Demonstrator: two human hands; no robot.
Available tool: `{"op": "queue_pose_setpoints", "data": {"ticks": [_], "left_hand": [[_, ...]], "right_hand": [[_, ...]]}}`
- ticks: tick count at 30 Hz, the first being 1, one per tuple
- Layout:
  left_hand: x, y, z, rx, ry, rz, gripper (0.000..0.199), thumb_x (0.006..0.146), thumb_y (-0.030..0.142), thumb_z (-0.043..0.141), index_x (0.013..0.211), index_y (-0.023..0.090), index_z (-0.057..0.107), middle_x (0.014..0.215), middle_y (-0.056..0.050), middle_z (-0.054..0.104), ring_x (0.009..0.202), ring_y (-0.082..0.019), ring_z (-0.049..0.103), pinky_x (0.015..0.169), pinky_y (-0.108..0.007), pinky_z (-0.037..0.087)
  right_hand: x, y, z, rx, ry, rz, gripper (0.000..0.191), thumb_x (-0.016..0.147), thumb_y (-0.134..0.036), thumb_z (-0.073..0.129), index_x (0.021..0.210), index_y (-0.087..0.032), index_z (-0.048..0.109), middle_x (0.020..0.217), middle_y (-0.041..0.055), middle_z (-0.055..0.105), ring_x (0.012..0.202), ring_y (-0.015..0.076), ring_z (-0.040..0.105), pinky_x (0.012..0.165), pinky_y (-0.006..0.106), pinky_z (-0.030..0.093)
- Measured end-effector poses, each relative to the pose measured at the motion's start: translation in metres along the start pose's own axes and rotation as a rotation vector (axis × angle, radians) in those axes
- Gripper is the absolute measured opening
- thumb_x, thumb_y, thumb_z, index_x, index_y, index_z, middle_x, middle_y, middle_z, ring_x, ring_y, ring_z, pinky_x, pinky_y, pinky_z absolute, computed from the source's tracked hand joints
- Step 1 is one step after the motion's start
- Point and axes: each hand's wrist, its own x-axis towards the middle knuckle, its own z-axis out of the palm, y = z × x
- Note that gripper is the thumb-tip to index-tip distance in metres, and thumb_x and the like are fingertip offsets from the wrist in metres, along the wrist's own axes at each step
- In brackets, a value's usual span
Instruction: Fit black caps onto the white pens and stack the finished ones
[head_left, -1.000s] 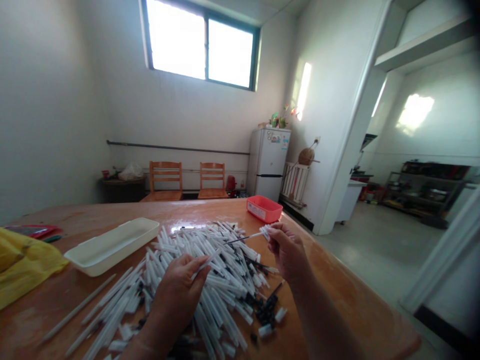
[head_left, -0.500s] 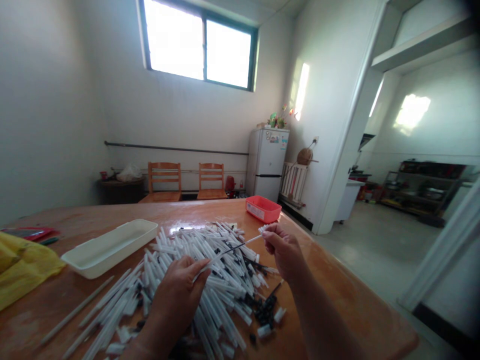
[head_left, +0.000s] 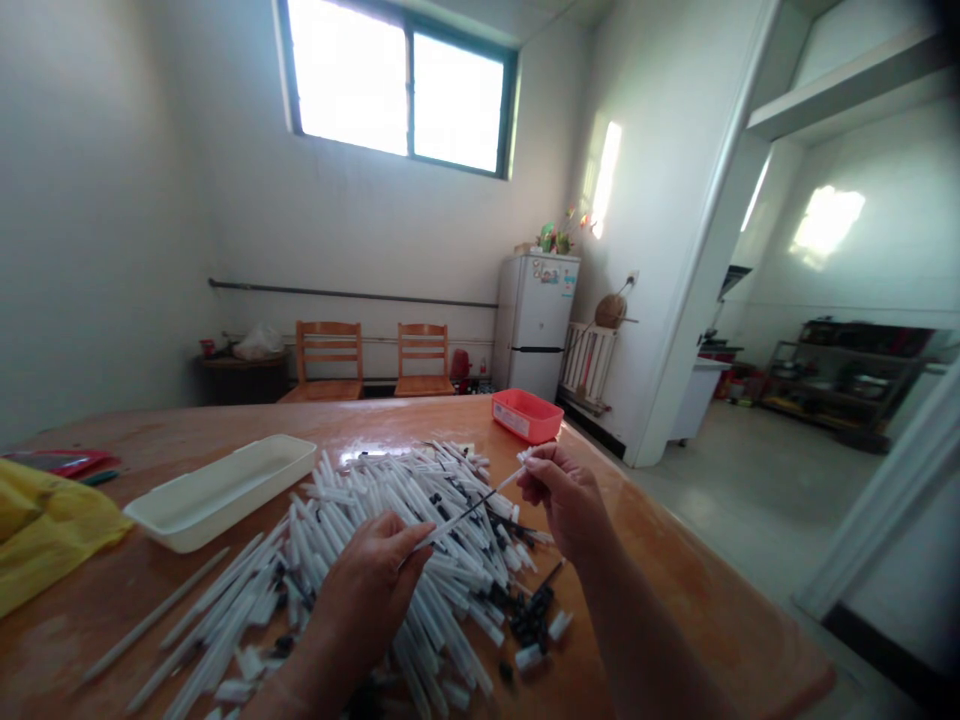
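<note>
My left hand (head_left: pixel 379 570) is closed around a translucent white pen barrel (head_left: pixel 441 531), which slants up to the right over the pile. My right hand (head_left: pixel 566 497) pinches the white end of a thin pen refill (head_left: pixel 481 503). The refill's dark stretch lies in line with the barrel and meets its open end; how deep it sits inside, I cannot tell. Beneath both hands spreads a heap of white pen barrels (head_left: pixel 352 490). Small black parts (head_left: pixel 531 620) and white caps (head_left: pixel 529 657) lie below my right hand.
A long cream tray (head_left: pixel 180 541) stands left of the heap, beside a yellow plastic bag (head_left: pixel 60 530). At the far table edge sits a red basket (head_left: pixel 529 430). A thin stick (head_left: pixel 154 620) lies at the left front. Chairs (head_left: pixel 330 355) and a fridge (head_left: pixel 536 330) stand beyond.
My left hand has shifted slightly right with the barrel, nearer my right hand. Less of the refill's dark stretch shows between them. My right hand stays almost in place.
</note>
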Motion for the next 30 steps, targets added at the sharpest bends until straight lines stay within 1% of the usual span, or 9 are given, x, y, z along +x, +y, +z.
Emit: {"op": "queue_pose_setpoints", "data": {"ticks": [4, 8, 10, 14, 18, 22, 25, 28, 30], "left_hand": [[0.001, 0.003, 0.0, -0.052, -0.019, 0.018, 0.031, 0.097, 0.031, 0.047, 0.117, 0.025, 0.07, 0.086, -0.007, 0.063, 0.087, -0.022, 0.061, 0.077, -0.034, 0.049], [0.001, 0.004, 0.003, -0.106, -0.014, 0.016, 0.032, 0.097, 0.03, 0.049, 0.122, 0.023, 0.068, 0.09, -0.008, 0.065, 0.09, -0.024, 0.063, 0.078, -0.035, 0.05], [0.0, 0.005, 0.004, -0.138, 0.003, 0.006, 0.031, 0.096, 0.031, 0.051, 0.121, 0.023, 0.068, 0.091, -0.008, 0.066, 0.091, -0.024, 0.064, 0.079, -0.034, 0.05], [0.0, 0.007, 0.004, -0.176, 0.01, -0.005, 0.025, 0.095, 0.031, 0.052, 0.109, 0.023, 0.072, 0.088, -0.007, 0.066, 0.088, -0.023, 0.065, 0.077, -0.033, 0.05], [0.001, 0.006, 0.004, -0.176, 0.004, 0.008, 0.026, 0.096, 0.032, 0.051, 0.11, 0.024, 0.071, 0.086, -0.006, 0.066, 0.084, -0.022, 0.064, 0.075, -0.031, 0.049], [0.001, 0.004, 0.003, -0.153, 0.019, 0.011, 0.028, 0.097, 0.034, 0.05, 0.111, 0.024, 0.071, 0.087, -0.006, 0.066, 0.084, -0.022, 0.064, 0.075, -0.031, 0.048], [0.001, 0.003, 0.001, -0.134, 0.034, -0.011, 0.029, 0.097, 0.036, 0.049, 0.112, 0.023, 0.071, 0.086, -0.005, 0.065, 0.082, -0.021, 0.064, 0.075, -0.031, 0.049], [0.001, 0.003, 0.0, -0.125, 0.039, -0.007, 0.03, 0.098, 0.037, 0.048, 0.113, 0.024, 0.07, 0.086, -0.005, 0.065, 0.082, -0.021, 0.064, 0.075, -0.031, 0.048], [0.002, 0.003, 0.0, -0.122, 0.036, 0.0, 0.029, 0.098, 0.037, 0.048, 0.112, 0.024, 0.07, 0.086, -0.005, 0.065, 0.083, -0.021, 0.064, 0.075, -0.031, 0.048]], "right_hand": [[-0.004, 0.004, 0.007, -0.037, -0.086, 0.018, 0.014, 0.082, -0.031, 0.065, 0.084, -0.018, 0.061, 0.069, 0.0018, 0.069, 0.056, 0.012, 0.057, 0.054, 0.023, 0.041], [-0.011, 0.012, 0.018, -0.191, -0.211, 0.029, 0.017, 0.084, -0.035, 0.065, 0.082, -0.018, 0.064, 0.068, 0.0, 0.067, 0.056, 0.0112, 0.054, 0.055, 0.023, 0.042], [-0.016, 0.017, 0.024, -0.319, -0.275, -0.027, 0.016, 0.086, -0.032, 0.063, 0.083, -0.018, 0.068, 0.067, -0.0005, 0.065, 0.057, 0.0114, 0.054, 0.055, 0.023, 0.041], [-0.024, 0.019, 0.03, -0.537, -0.379, -0.173, 0.019, 0.087, -0.022, 0.057, 0.094, -0.019, 0.075, 0.075, 0.0007, 0.069, 0.068, 0.0143, 0.061, 0.065, 0.025, 0.044], [-0.023, 0.011, 0.025, -0.622, -0.4, -0.199, 0.026, 0.085, -0.018, 0.055, 0.102, -0.02, 0.076, 0.078, 0.0009, 0.071, 0.074, 0.0156, 0.064, 0.07, 0.025, 0.046], [-0.015, 0.0, 0.006, -0.726, -0.438, -0.133, 0.019, 0.081, -0.017, 0.055, 0.086, -0.018, 0.074, 0.07, -0.0007, 0.066, 0.064, 0.0131, 0.057, 0.058, 0.021, 0.041], [-0.011, -0.004, -0.011, -0.857, -0.575, 0.011, 0.012, 0.074, -0.015, 0.058, 0.075, -0.016, 0.07, 0.064, -0.0027, 0.061, 0.059, 0.0109, 0.053, 0.053, 0.019, 0.036], [-0.01, -0.005, -0.022, -1.025, -0.724, 0.183, 0.009, 0.069, -0.018, 0.062, 0.074, -0.016, 0.07, 0.062, -0.0037, 0.061, 0.056, 0.0099, 0.051, 0.049, 0.018, 0.032], [-0.011, -0.004, -0.023, -1.107, -0.787, 0.239, 0.01, 0.068, -0.02, 0.064, 0.074, -0.017, 0.071, 0.063, -0.0035, 0.063, 0.056, 0.01, 0.052, 0.048, 0.018, 0.032]]}}
